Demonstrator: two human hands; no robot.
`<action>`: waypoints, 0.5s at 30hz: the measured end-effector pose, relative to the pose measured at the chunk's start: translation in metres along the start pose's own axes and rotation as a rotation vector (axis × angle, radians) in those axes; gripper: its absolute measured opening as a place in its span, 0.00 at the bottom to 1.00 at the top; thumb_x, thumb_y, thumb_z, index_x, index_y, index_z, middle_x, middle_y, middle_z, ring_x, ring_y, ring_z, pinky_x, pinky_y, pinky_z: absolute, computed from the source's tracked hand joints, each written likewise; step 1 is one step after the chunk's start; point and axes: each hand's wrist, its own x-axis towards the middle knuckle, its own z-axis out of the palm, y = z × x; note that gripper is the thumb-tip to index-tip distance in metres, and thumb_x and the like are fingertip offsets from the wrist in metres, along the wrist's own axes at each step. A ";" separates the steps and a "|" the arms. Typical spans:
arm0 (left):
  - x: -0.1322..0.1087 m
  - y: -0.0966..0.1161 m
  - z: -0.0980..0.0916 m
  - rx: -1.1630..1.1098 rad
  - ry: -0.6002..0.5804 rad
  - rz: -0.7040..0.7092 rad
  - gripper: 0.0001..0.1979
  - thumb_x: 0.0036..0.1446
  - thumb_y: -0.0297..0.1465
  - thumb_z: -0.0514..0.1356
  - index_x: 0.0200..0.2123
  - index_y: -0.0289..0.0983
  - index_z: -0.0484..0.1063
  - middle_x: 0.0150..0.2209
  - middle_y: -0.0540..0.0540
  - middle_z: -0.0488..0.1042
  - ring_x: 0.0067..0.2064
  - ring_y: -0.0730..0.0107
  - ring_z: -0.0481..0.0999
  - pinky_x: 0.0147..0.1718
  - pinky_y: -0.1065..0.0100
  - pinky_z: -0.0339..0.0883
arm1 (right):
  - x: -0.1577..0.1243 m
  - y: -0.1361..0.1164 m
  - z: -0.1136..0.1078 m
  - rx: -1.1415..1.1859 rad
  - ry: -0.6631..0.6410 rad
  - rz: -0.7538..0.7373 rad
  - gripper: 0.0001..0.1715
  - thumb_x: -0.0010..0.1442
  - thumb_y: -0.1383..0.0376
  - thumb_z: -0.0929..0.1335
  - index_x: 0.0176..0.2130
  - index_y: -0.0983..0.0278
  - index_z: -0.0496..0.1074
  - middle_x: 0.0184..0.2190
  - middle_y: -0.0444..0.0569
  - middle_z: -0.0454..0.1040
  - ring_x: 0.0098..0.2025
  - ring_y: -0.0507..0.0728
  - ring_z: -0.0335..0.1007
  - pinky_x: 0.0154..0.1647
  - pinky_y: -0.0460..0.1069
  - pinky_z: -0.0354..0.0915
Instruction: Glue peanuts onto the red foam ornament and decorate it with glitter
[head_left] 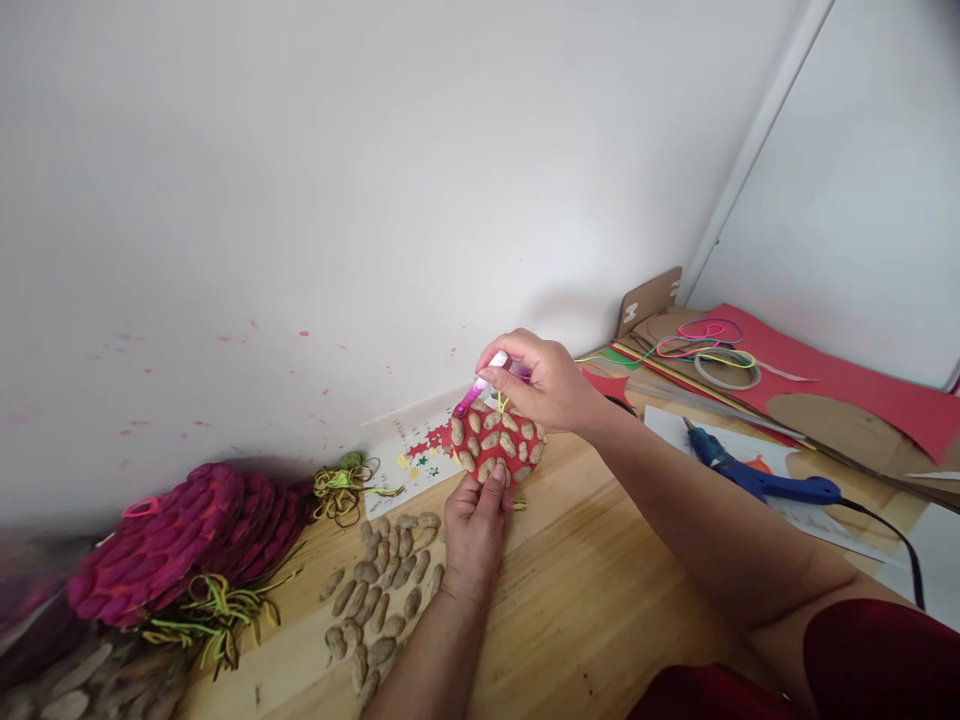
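My left hand pinches the lower edge of a round red disc that has several peanuts fixed on its face. A small tube or pen, white at the top and magenta lower down, is in the fingers of my right hand. Its magenta end is at the upper left edge of the disc, by a peanut there. Yellow-green string shows at the top of the disc. Loose peanuts lie on the wooden table left of my left wrist.
At the left are stacked magenta peanut-covered discs with green yarn. Paper with red, yellow and green stars lies behind. On the right are a blue glue gun, red sheets, cardboard and coloured cord.
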 end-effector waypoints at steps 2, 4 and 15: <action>-0.001 0.002 0.002 -0.014 0.013 -0.005 0.23 0.47 0.47 0.73 0.22 0.36 0.69 0.20 0.54 0.65 0.24 0.78 0.58 0.25 0.74 0.53 | 0.000 0.000 -0.001 0.002 0.014 0.008 0.05 0.65 0.63 0.69 0.37 0.61 0.75 0.34 0.46 0.77 0.37 0.55 0.71 0.40 0.50 0.64; -0.002 0.004 0.004 -0.019 0.027 -0.017 0.23 0.45 0.47 0.74 0.23 0.36 0.69 0.20 0.54 0.65 0.24 0.78 0.58 0.24 0.74 0.53 | 0.001 0.001 -0.002 0.010 0.016 0.006 0.05 0.65 0.63 0.69 0.37 0.61 0.75 0.34 0.47 0.77 0.37 0.55 0.71 0.40 0.50 0.64; -0.003 0.006 0.004 0.012 0.023 -0.026 0.23 0.46 0.48 0.73 0.25 0.35 0.70 0.21 0.54 0.67 0.23 0.79 0.58 0.23 0.74 0.51 | 0.004 0.009 -0.005 0.115 0.027 0.130 0.09 0.65 0.61 0.68 0.36 0.63 0.75 0.32 0.46 0.75 0.35 0.54 0.70 0.35 0.48 0.63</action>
